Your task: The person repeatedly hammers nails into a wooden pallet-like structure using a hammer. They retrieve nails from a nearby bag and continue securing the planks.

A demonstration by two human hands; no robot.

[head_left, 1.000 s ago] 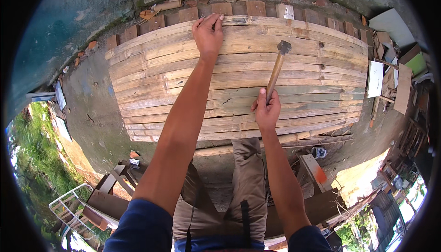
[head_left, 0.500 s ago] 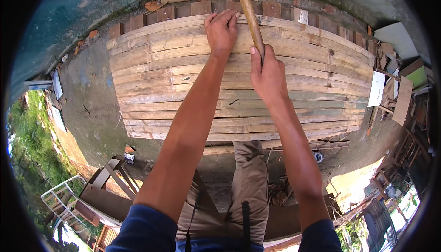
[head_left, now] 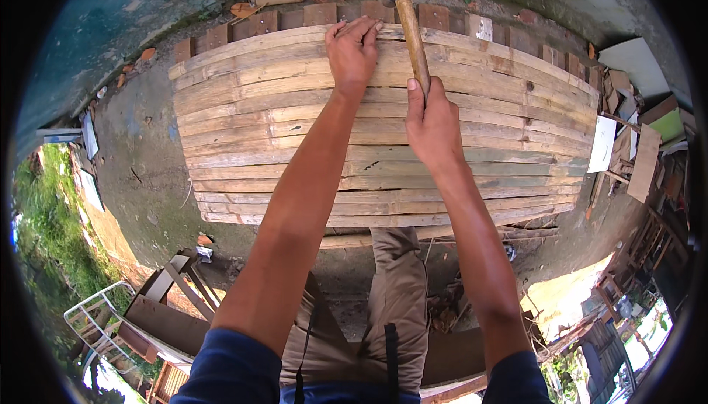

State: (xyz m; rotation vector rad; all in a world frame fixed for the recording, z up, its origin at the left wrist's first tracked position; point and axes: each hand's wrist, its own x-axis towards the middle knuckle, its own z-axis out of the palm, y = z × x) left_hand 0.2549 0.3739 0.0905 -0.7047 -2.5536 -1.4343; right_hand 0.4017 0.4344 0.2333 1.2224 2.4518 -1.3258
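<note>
"Hammering, is that the step in hand?"

"So it seems, along the far edge of the slats. The left hand lies on that edge, fingers bent; whether it pinches anything, I cannot tell. Just to its right, the hammer points away from the person, its head showing past the edge."

"And the right hand?"

"Wrapped around the lower handle, thumb laid along it."

"What does the next move call for?"

"A blow there would call, I judge, for slats held steady and an aim clear of the left fingers, which are near the hammer."

"Materials, from the left?"

"Rough, stained grey floor. Then the slats: long, straw-coloured bamboo strips side by side, thin dark gaps between, joints faintly ringed; the lens bows them. Beyond their far edge runs a row of short, flat brown blocks, apparently wood. The hammer's handle is rounded and honey-brown, its head dark and hard to make out. At the right end, beside the slats, a flat white panel."
</note>
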